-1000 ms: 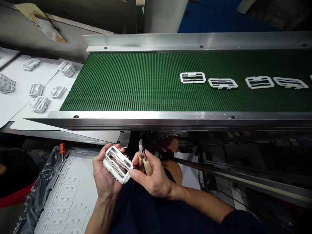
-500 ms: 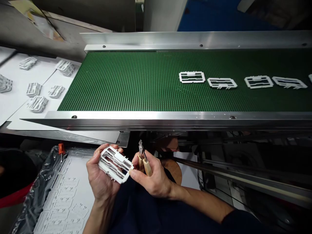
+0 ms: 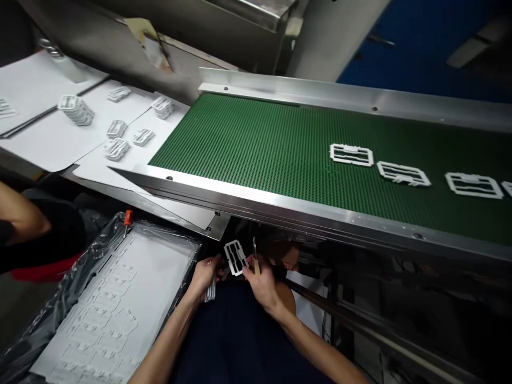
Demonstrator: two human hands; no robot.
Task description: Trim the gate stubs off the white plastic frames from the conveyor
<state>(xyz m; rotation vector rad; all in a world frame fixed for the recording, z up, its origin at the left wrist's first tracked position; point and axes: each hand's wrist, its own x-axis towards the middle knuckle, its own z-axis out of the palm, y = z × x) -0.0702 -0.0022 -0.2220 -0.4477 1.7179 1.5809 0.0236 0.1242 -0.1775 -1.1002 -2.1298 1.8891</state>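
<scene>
shifted since the earlier frame: the white plastic frame (image 3: 235, 257) now stands on edge between your hands, off your left palm. green studded conveyor belt (image 3: 248, 154) carries like frames (image 3: 351, 154) in a row; white sheets (image 3: 48, 144) with stacked parts lie beyond its near end; white moulded tray (image 3: 120, 304) sits in black plastic at lower left. your left hand (image 3: 204, 277), fingers together, grips a thin white strip (image 3: 210, 290); your right hand (image 3: 262, 282), fingers curled, clamps wood-handled nippers (image 3: 255, 264), tips up, and touches the frame's lower corner.
</scene>
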